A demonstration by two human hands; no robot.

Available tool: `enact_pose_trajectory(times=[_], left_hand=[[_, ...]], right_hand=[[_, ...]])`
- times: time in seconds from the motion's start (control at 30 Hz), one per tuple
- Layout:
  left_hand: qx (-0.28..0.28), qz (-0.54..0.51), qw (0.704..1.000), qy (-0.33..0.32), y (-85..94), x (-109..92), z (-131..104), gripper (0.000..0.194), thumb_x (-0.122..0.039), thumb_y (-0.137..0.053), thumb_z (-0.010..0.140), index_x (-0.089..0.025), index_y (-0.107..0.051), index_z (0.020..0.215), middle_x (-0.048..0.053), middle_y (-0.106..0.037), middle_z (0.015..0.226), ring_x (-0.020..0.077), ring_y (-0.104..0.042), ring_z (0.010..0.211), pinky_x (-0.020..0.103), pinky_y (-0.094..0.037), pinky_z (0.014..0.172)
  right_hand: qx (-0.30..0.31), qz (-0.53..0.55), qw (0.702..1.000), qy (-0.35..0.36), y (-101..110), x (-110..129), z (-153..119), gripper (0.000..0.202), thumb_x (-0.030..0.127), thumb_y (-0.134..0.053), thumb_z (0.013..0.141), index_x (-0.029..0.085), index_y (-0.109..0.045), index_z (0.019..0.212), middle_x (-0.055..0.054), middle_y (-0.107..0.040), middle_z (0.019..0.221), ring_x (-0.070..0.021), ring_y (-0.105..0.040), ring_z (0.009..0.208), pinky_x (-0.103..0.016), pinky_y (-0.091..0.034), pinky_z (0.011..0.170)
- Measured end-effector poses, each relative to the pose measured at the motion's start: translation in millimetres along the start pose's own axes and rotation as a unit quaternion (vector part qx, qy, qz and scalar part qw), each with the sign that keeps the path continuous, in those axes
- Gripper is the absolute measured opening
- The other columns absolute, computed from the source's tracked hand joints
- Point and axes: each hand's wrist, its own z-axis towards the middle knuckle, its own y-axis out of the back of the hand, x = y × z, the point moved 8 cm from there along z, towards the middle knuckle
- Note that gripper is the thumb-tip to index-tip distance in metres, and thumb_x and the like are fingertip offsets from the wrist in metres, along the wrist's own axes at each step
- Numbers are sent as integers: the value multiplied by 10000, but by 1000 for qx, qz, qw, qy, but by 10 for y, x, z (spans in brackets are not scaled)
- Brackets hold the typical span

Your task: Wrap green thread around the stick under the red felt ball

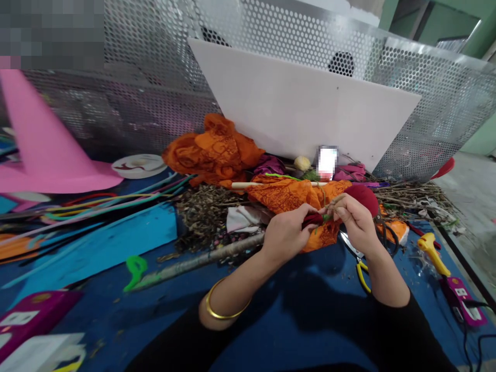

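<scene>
My left hand (284,232) is closed on a small bundle of dark red fabric or yarn (312,220). Beside it, my right hand (355,223) pinches a thin greenish strand (329,211) at the bundle's end. Under and behind both hands lies an orange patterned cloth (296,197), with a pale wooden stick (241,185) along its top. A dark red ball (362,198) sits just behind my right hand, partly hidden by it. Close to my right wrist are yellow-handled scissors or pliers (362,276), partly covered.
A wrapped stick (201,262) with a green loop (135,269) lies left of my hands, near dried plant bits (199,214). Behind stand a white board (306,108) and a pink cone hat (42,139). A yellow glue gun (432,252) and purple power strip (463,299) lie right.
</scene>
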Motion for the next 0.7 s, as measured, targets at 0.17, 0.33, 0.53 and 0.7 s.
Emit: enact_pose_trajectory(times=[0.17,0.33,0.53,0.7], left_hand=[[-39,54,996,-59,-13,-90,-40,134,-281,-585,887,-202,-645,977,55,-762,869,233,-718,788,288,-457,657],[-81,87,988,-94,-9,-137,-72,144,-293,-553,905,-179,-613,843,67,-726,759,210,-695,716,274,-441,609],[-125,103,971,-175,20,-257,-133,197,-251,-460,947,-164,-636,966,69,-731,810,193,-681,728,283,-463,649],[-124,118,964,-204,6,-322,-137,237,-234,-437,962,-174,-642,1065,58,-721,788,169,-661,698,274,-465,652]], right_hand=[[1,-27,999,20,-28,24,15,295,313,-471,970,214,-553,705,-40,-577,814,-182,-571,837,-338,-462,787],[-11,-29,999,12,-57,5,17,309,336,-465,972,213,-532,697,-46,-561,857,-182,-559,872,-336,-455,807],[-22,-33,999,-6,-74,-38,23,318,333,-460,971,211,-506,680,-41,-531,863,-171,-527,850,-320,-454,787],[-23,-27,999,-26,-63,-88,25,324,348,-461,971,211,-496,680,-31,-516,840,-170,-536,847,-320,-451,785]])
